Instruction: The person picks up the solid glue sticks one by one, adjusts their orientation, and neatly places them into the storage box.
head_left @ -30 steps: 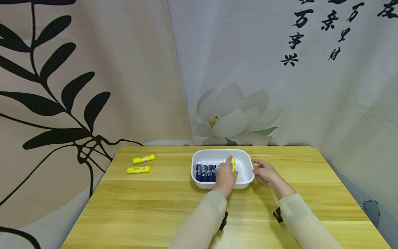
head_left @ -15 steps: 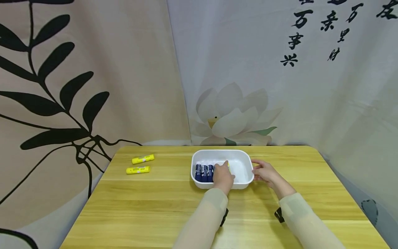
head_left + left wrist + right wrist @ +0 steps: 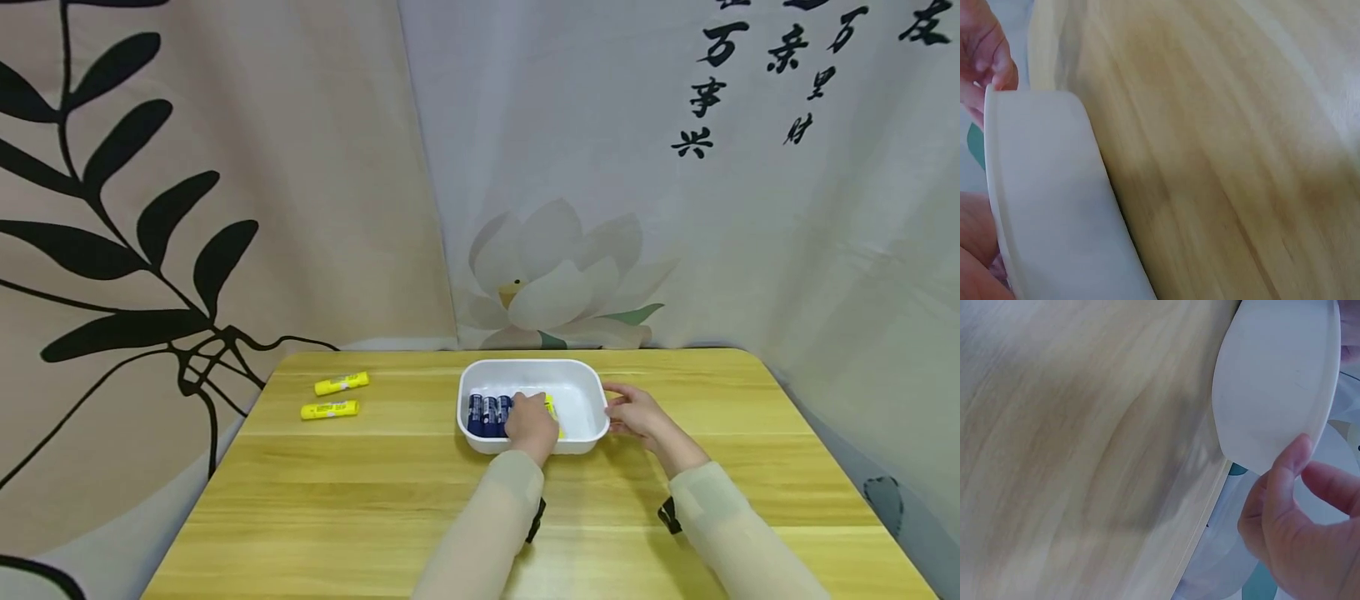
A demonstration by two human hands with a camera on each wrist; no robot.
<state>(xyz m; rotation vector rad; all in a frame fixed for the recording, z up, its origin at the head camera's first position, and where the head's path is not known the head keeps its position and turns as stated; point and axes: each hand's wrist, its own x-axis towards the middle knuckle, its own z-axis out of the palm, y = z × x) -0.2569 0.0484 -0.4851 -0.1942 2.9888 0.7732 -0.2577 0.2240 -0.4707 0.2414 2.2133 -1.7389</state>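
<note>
Observed from the room: a person's left hand (image 3: 532, 423) is lowered into a white plastic tray (image 3: 577, 447), knuckles uppermost, fingers bent downward and the forearm slanting in from the near side of the table (image 3: 360, 500). The fingertips are hidden, in the head view by the hand itself and in the left wrist view behind the tray's wall, so whether they pinch anything cannot be determined. Immediately left of this hand, inside the tray, three dark blue labelled tubes (image 3: 490, 416) stand in view side by side, the nearest partly covered by the hand. Just to its right, a bright yellow tube (image 3: 551, 406) lies in the tray, also partly covered. The right hand (image 3: 637, 417) is at the tray's right-hand end, beyond the yellow tube, its forearm angled inward from the near right. It is about half open, fingers loosely bent with a gap between the digits; the right wrist view shows one fingertip against the outer wall just at the rim. Well apart on the left hand's left, two yellow labelled tubes lie on the table: a farther tube (image 3: 342, 383) and a nearer tube (image 3: 330, 410), roughly parallel and not touching. Both arms wear pale long sleeves (image 3: 480, 521), with a black band (image 3: 670, 516) showing at each wrist.
</note>
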